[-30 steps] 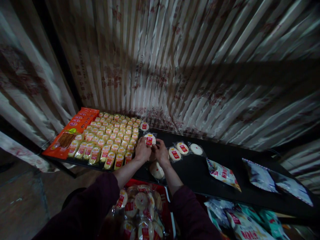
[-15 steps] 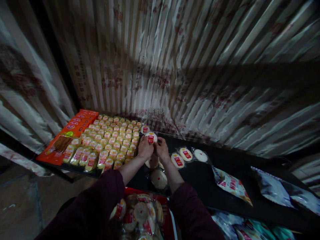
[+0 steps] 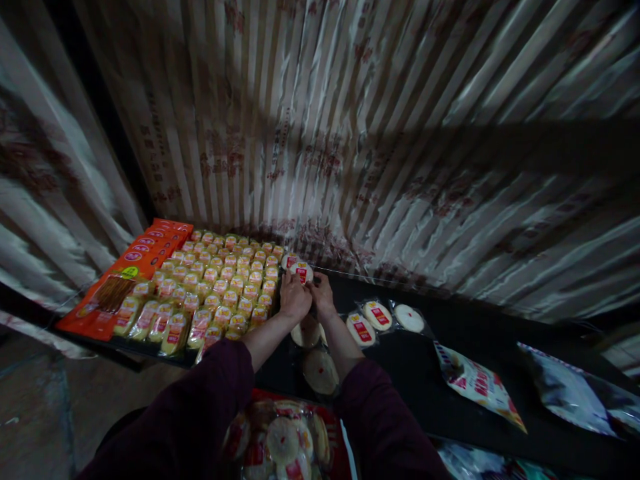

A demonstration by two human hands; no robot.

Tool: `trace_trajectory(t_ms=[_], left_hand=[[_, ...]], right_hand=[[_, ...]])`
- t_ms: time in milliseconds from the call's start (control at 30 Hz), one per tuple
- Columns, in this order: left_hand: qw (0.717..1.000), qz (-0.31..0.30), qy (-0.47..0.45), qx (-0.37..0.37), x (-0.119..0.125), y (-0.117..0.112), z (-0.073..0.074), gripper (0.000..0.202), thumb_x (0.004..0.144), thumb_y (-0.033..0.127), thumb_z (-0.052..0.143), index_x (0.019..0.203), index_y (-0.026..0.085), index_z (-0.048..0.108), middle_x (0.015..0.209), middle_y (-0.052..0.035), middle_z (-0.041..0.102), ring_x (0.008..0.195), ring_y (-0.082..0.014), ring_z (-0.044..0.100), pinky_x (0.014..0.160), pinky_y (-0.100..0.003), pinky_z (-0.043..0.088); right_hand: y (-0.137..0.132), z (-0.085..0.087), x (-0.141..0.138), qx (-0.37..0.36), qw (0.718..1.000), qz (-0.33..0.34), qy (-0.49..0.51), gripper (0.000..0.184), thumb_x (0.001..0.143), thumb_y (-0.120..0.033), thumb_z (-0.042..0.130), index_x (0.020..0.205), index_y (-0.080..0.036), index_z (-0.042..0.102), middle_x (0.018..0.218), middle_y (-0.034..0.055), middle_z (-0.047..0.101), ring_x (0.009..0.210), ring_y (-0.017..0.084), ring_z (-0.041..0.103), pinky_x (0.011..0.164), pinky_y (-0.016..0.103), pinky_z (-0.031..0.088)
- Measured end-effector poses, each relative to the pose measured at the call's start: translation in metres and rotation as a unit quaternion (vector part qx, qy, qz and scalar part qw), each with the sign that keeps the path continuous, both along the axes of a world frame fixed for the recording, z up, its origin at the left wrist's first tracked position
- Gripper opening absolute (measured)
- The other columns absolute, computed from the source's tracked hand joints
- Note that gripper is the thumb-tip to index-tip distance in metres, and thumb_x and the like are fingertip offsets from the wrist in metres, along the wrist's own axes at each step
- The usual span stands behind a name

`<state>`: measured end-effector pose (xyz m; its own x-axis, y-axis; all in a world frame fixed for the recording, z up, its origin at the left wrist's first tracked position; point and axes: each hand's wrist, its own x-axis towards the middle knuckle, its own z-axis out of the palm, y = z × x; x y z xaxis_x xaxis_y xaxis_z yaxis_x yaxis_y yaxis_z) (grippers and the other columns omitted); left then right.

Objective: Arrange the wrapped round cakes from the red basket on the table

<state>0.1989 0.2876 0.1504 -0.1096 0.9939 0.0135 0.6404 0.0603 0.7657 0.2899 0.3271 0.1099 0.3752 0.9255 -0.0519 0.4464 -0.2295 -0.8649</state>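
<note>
At the far left of the dark worktop (image 3: 440, 373) lies a row of orange packets (image 3: 135, 257), the nearest one showing brown sticks through a window. Just right of them sits a tight block of small yellow-wrapped cakes (image 3: 215, 290) with red labels, set in neat rows that run from the near edge toward the striped curtain (image 3: 350, 133) hanging behind.

At the right edge of that block, toward the far side, both hands meet on one round wrapped cake (image 3: 302, 271). The left hand (image 3: 294, 298) grips it from the left with fingers closed on the wrapper, and the right hand (image 3: 323, 298) pinches it from the right; the two hands touch or nearly touch each other. The cake is pale with a red label and stands tipped up on edge, just beside another labelled cake (image 3: 289, 261) at the far corner of the block. Dark sleeves cover both forearms.

Under and near the wrists lie two more pale round cakes (image 3: 320, 370) in clear wrap, one behind the other. To the right, three wrapped rounds (image 3: 379, 315) lie in a short line, two with red labels up and the last plain white. Farther right, well apart, a printed snack bag (image 3: 477, 385) lies flat, and a silvery bag (image 3: 575, 393) beyond it.

Nearest the camera, below the worktop edge, a red crate (image 3: 345, 447) holds a heap of the same wrapped rounds.
</note>
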Motion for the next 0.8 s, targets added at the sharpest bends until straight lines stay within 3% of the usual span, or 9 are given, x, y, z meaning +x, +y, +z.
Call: trace_trajectory(t_ms=[333, 467, 800], left_hand=[[0.998, -0.016, 0.055, -0.006, -0.001, 0.019, -0.007, 0.043, 0.089, 0.016, 0.032, 0.123, 0.002, 0.054, 0.135, -0.0198, 0.052, 0.135, -0.0223, 0.038, 0.116, -0.035, 0.021], [0.998, -0.025, 0.066, 0.001, 0.0, 0.021, -0.007, 0.044, 0.091, 0.019, 0.028, 0.121, 0.004, 0.057, 0.131, -0.0175, 0.057, 0.133, -0.0236, 0.041, 0.116, -0.04, 0.02], [0.998, -0.027, 0.05, -0.014, 0.006, 0.03, -0.019, 0.048, 0.092, 0.024, 0.027, 0.129, 0.007, 0.052, 0.137, -0.0155, 0.052, 0.137, -0.0245, 0.035, 0.117, -0.045, 0.016]], right_hand=[[0.027, -0.008, -0.008, -0.003, 1.0, 0.022, 0.0, 0.037, 0.072, -0.02, 0.058, 0.109, -0.019, 0.057, 0.081, 0.0024, 0.069, 0.078, 0.018, 0.066, 0.075, 0.03, 0.05], [0.03, -0.01, -0.012, 0.005, 1.0, 0.027, 0.001, 0.034, 0.072, -0.021, 0.057, 0.105, -0.02, 0.058, 0.077, 0.0015, 0.068, 0.074, 0.018, 0.065, 0.074, 0.029, 0.05], [0.032, -0.022, -0.012, 0.013, 0.999, 0.04, 0.0, 0.029, 0.074, -0.022, 0.048, 0.101, -0.024, 0.059, 0.073, -0.0033, 0.065, 0.072, 0.015, 0.062, 0.071, 0.025, 0.05]])
